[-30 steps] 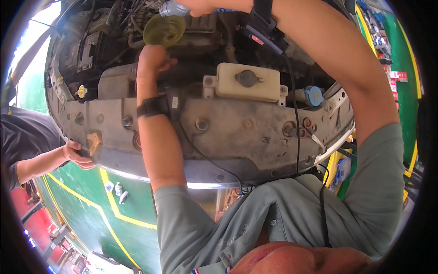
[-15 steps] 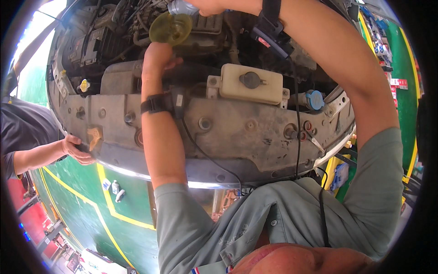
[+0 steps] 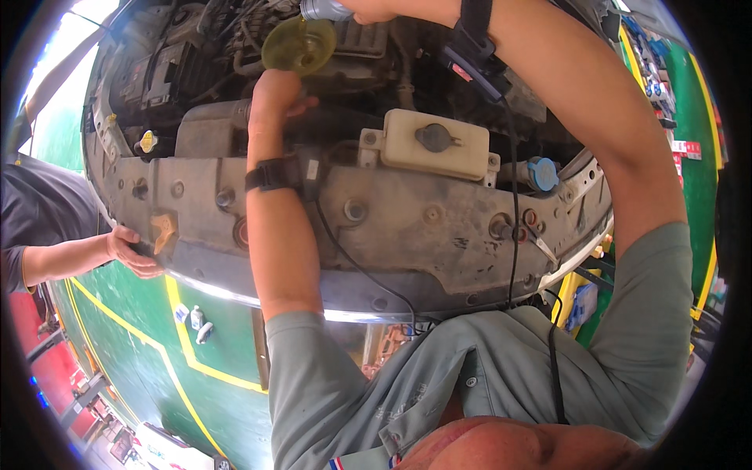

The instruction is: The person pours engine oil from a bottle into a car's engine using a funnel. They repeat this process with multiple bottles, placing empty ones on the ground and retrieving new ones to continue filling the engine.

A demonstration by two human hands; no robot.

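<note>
Over the engine bay, a translucent yellow funnel (image 3: 287, 48) sits with its wide mouth facing up. My left hand (image 3: 276, 95) is closed at its near side, holding it; the fingers are partly hidden behind the hand. A silver-grey bottle (image 3: 326, 9) lies tipped above the funnel, its neck over the bowl. My right hand (image 3: 371, 9) grips that bottle at the top edge of the view, which cuts off part of both. A thin amber streak shows between the bottle's neck and the funnel. The funnel's lower end is hidden.
A cream reservoir (image 3: 462, 149) with a black cap, a blue cap (image 3: 542, 174) and a yellow cap (image 3: 147, 142) lie near the front panel (image 3: 407, 235). Cables hang from my wrist straps. At left, another person's hand (image 3: 131, 252) rests on the car's edge. Bottles (image 3: 199, 319) stand on the green floor.
The view has shifted slightly. Both hands keep their holds, with the bottle still tipped over the funnel; the amber streak below its neck is plainer now.
</note>
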